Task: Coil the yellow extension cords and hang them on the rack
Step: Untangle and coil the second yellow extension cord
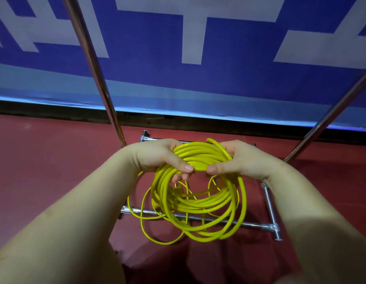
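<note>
At the near edge of the view, two bare forearms, running in from the lower corners toward the middle. Just beyond, left hand (157, 158) and right hand (237, 160) side by side on the top arc of the yellow extension cord (198, 203), thumbs nearly meeting, fingers curled round the gathered strands and closed on them. Coil held in the air above the rack's floor-level frame, loops hanging down loose and uneven, a few thinner strays trailing below and to the left. Likely light, limp and springy: smooth jacket, probably a little slick, loops apt to slide apart unless the whole bundle is pinched together at one spot, as here at the top. Best taken where all the turns cross; a hold lower down would probably spill them. Plug or socket end hard to make out, perhaps a pale yellow block inside the loop, unclear. Undersides of the fingers hidden behind the strands. Farther off, the chrome rack (270, 203) base on the red floor (44, 160), its two slanting poles cut off by the top and right edges, hanging bar out of view. Beyond, a blue-and-white banner (198, 78).
</note>
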Tool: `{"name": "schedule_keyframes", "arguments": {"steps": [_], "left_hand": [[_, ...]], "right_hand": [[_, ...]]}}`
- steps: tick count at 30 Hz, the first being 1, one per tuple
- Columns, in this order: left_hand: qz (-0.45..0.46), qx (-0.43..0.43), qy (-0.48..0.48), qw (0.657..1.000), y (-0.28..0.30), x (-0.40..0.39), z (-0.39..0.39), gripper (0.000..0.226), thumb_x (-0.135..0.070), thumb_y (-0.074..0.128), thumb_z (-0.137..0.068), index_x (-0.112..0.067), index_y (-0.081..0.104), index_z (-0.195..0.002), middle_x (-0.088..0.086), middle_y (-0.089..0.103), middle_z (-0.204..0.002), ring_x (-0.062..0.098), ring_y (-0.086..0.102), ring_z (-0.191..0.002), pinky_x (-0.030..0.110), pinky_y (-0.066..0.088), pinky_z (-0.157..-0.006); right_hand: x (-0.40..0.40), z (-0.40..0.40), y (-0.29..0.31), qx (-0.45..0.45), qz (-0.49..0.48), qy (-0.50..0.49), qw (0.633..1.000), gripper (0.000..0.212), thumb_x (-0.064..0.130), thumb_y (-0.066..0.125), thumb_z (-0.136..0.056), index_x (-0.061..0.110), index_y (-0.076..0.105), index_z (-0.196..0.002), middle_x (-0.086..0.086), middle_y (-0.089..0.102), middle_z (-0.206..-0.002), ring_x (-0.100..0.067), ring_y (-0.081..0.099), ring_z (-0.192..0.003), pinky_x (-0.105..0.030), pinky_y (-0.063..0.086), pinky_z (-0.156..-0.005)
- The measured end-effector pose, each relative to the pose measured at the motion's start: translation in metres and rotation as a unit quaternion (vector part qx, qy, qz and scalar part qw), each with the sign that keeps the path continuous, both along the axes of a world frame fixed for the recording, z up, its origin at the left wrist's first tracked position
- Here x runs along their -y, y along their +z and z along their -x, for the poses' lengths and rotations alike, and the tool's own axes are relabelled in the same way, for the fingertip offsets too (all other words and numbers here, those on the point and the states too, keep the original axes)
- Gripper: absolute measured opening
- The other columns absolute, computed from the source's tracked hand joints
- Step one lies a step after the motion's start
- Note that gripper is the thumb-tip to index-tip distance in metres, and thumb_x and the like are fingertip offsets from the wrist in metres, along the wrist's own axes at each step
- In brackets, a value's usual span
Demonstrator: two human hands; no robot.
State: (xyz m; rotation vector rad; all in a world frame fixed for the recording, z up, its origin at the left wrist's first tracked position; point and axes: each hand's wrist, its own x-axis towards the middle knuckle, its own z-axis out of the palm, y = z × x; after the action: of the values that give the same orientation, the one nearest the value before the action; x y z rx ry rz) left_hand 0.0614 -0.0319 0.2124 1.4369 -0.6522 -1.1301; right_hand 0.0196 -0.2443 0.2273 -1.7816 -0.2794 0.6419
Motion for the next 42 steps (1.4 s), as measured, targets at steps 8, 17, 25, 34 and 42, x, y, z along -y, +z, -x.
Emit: {"name": "schedule_keyframes", "arguments": {"steps": [8, 17, 25, 34, 42], "left_hand": [[-0.026, 0.023, 0.044, 0.998, -0.004, -0.006, -0.004, 0.003, -0.017, 0.072, -0.064, -0.017, 0.073, -0.062, -0.002, 0.067, -0.061, 0.007, 0.059, -0.052, 0.019, 0.050, -0.055], [-0.118, 0.222, 0.349, 0.903, -0.010, 0.008, -0.004, 0.060, -0.026, 0.087, -0.060, -0.024, 0.054, -0.109, -0.003, 0.058, -0.110, 0.011, 0.057, -0.100, 0.022, 0.048, -0.081], [-0.155, -0.116, 0.366, 0.910, -0.003, 0.042, 0.018, 0.059, -0.068, 0.045, -0.082, -0.013, 0.062, -0.069, -0.001, 0.060, -0.068, 0.014, 0.050, -0.067, 0.026, 0.036, -0.068], [0.132, -0.305, 0.418, 0.845, -0.009, 0.055, 0.008, 0.021, -0.024, 0.054, -0.091, -0.008, 0.066, -0.087, 0.008, 0.070, -0.079, 0.019, 0.068, -0.072, 0.029, 0.056, -0.075], [0.156, -0.316, 0.504, 0.788, -0.003, 0.036, -0.007, 0.023, -0.016, 0.043, -0.095, -0.010, 0.062, -0.083, 0.006, 0.069, -0.074, 0.016, 0.064, -0.070, 0.034, 0.048, -0.076]], "right_hand": [[-0.003, 0.001, -0.002, -0.040, -0.031, 0.039, 0.998, 0.019, 0.013, 0.074, -0.065, 0.011, 0.071, -0.083, -0.006, 0.072, -0.074, -0.018, 0.063, -0.069, -0.023, 0.054, -0.065], [-0.002, -0.006, -0.007, 0.022, -0.043, -0.115, 0.992, 0.011, 0.003, 0.069, -0.077, 0.010, 0.066, -0.070, 0.003, 0.065, -0.059, -0.005, 0.058, -0.054, -0.016, 0.047, -0.057], [-0.015, -0.014, -0.020, 0.155, 0.051, -0.232, 0.959, 0.014, 0.017, 0.077, -0.074, 0.021, 0.065, -0.069, 0.007, 0.066, -0.063, -0.006, 0.059, -0.059, -0.025, 0.047, -0.064], [-0.040, -0.008, -0.029, 0.217, 0.116, -0.226, 0.942, 0.032, 0.029, 0.079, -0.073, 0.019, 0.066, -0.100, 0.005, 0.069, -0.094, -0.008, 0.064, -0.086, -0.023, 0.047, -0.075], [-0.030, -0.007, -0.020, 0.241, 0.095, -0.343, 0.903, 0.028, 0.037, 0.051, -0.093, 0.016, 0.060, -0.076, 0.007, 0.062, -0.056, 0.001, 0.058, -0.045, -0.013, 0.044, -0.050]]}}
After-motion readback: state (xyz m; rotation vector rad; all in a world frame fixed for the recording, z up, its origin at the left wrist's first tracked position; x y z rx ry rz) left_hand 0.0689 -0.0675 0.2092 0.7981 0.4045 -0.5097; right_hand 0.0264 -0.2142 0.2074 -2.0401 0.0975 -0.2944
